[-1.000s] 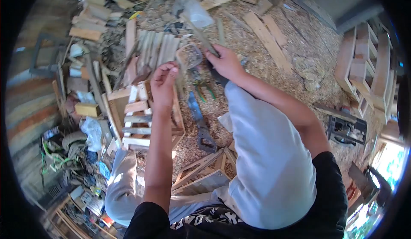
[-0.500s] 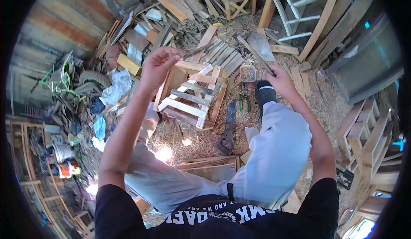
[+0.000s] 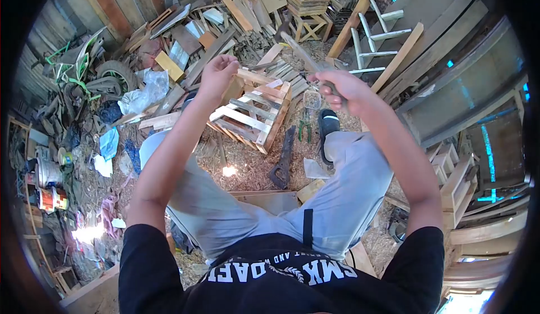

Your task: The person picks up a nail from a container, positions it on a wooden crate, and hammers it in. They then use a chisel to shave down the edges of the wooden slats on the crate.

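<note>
Sitting on a sawdust-covered floor point(image 3: 247, 167) in a cluttered wood shop, knees up in light grey trousers. Left hand point(image 3: 218, 76) raised over the small slatted wooden crate point(image 3: 251, 114), fingertips pinched together on something too tiny to make out, right above the crate's top corner. Right hand point(image 3: 337, 87) closed in a fist around the handle of a long, thin dark tool point(image 3: 302, 53), looks like a hammer but blurry, shaft angled up and to the left, held up in the air to the right of the crate. Crate itself lying tilted on the floor between the legs, pale slats facing up. Just right of it, a small clear plastic tub point(image 3: 311, 98), green-handled pliers point(image 3: 305, 128) below that, and a dark hand saw point(image 3: 282, 159) flat on the sawdust with the handle nearest the body. Black sandal point(image 3: 327, 127) on the right foot beside the pliers. Piles of scrap boards point(image 3: 214, 27) and finished wooden stools point(image 3: 306, 10) stacked further back, white slatted frame point(image 3: 374, 38) leaning on the right, old tyre point(image 3: 115, 75) and plastic bags off to the left.
</note>
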`<state>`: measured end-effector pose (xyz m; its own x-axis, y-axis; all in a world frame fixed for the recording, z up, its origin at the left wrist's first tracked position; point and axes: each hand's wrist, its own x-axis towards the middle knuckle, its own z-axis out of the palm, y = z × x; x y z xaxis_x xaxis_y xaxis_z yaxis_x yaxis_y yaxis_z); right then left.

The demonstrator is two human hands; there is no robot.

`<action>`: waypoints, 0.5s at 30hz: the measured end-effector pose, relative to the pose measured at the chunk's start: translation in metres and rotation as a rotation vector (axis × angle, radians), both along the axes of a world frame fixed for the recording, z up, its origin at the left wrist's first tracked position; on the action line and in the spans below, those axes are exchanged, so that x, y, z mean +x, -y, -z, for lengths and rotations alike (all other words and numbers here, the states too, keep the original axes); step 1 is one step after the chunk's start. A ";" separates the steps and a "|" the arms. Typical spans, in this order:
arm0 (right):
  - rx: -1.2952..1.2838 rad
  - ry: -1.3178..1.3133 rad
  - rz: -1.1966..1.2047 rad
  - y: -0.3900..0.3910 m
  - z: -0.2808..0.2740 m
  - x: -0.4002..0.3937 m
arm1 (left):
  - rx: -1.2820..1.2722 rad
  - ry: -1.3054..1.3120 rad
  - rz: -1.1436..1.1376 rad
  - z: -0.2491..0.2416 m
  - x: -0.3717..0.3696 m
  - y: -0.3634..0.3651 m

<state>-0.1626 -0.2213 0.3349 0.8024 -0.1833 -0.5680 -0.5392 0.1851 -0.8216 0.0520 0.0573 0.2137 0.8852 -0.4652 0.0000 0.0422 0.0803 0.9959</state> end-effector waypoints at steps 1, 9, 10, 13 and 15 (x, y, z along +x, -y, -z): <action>0.105 0.006 0.050 -0.014 0.007 0.008 | 0.006 0.107 -0.046 0.028 0.012 0.007; -0.739 -0.006 0.126 -0.096 0.204 0.065 | 0.211 -0.053 -0.322 0.145 0.007 -0.004; -0.918 -0.014 0.066 -0.097 0.224 0.069 | 0.121 -0.267 -0.389 0.133 0.005 -0.005; -0.964 -0.056 -0.001 -0.101 0.242 0.082 | -0.096 -0.365 -0.421 0.072 0.000 -0.018; -0.993 0.030 -0.041 -0.086 0.268 0.102 | -0.211 -0.366 -0.386 0.024 0.000 -0.039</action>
